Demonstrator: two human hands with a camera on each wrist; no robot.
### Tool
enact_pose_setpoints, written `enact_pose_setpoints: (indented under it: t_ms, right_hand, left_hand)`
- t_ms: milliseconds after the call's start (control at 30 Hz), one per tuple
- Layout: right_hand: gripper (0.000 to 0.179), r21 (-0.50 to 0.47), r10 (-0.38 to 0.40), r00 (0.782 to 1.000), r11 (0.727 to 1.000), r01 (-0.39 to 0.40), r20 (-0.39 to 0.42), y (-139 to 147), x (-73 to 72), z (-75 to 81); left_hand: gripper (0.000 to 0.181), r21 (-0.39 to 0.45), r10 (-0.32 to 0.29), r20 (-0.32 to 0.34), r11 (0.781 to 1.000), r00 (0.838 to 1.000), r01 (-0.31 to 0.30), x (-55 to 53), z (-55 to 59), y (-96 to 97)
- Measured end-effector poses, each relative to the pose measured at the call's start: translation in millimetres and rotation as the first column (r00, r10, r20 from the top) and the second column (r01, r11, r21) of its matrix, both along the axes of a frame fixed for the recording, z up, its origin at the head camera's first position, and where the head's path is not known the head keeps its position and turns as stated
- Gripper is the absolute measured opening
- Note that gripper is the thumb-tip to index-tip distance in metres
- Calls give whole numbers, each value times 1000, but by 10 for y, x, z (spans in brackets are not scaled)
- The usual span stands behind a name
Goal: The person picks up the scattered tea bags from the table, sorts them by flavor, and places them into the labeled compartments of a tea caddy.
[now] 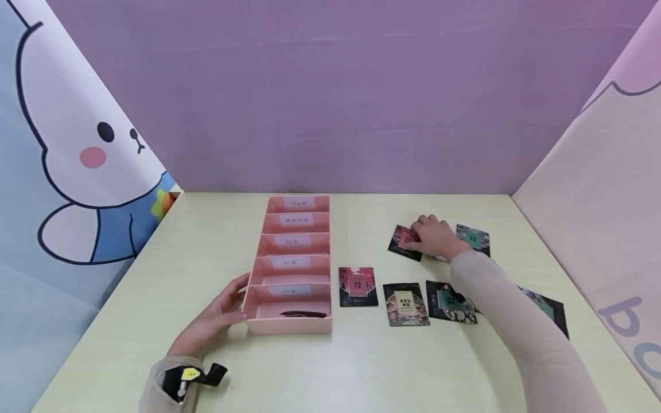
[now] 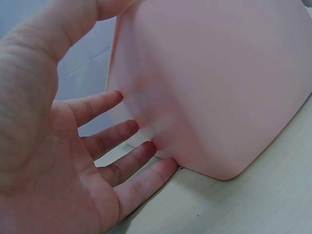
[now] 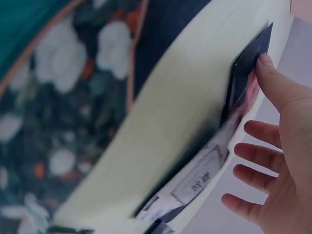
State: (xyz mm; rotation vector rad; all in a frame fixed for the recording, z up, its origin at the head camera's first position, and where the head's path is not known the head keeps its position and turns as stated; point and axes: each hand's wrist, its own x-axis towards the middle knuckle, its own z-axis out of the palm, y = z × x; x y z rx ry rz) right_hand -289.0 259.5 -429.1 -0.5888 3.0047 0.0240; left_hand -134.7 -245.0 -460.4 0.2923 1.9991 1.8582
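Note:
My left hand (image 1: 217, 314) is at the near left corner of a long pink divided box (image 1: 289, 327). Its fairly straight fingertips (image 2: 148, 148) touch the outer wall, while the thumb reaches toward the rim. On the right, my right hand (image 1: 438, 238) is over a dark tea sachet with a red label (image 1: 399, 236). The thumb (image 3: 273, 80) rests on that sachet, and the other fingers stand apart from it, loosely extended. Beside it, a pale sachet (image 3: 195, 180) lies partly under the hand. The box's nearest compartment contains a dark sachet (image 1: 303, 314), seen nearly edge-on.
Paper labels (image 1: 290, 262) mark the box's compartments. Around the right arm lie a red sachet (image 1: 358, 287), a beige-label sachet (image 1: 406, 304), a green-label sachet (image 1: 449, 301), another at the back (image 1: 473, 238) and one at the right (image 1: 552, 312). Printed panels (image 1: 341, 103) enclose the table.

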Motion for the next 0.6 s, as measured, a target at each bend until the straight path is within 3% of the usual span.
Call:
enact_pose_setpoints:
  t_ms: [167, 433, 600]
  right_hand:
    - [67, -46, -58, 997, 997, 60, 50, 27, -25, -21]
    - [71, -151, -96, 995, 983, 100, 37, 18, -55, -17]
    - [71, -305, -122, 990, 942, 139, 76, -11, -89, -19]
  left_hand:
    - [78, -5, 1, -2, 1000, 1000, -1, -4, -2, 2]
    - [77, -2, -8, 0, 1000, 1000, 8, -8, -6, -7]
    - [76, -27, -3, 18, 1000, 1000, 3, -9, 1, -4]
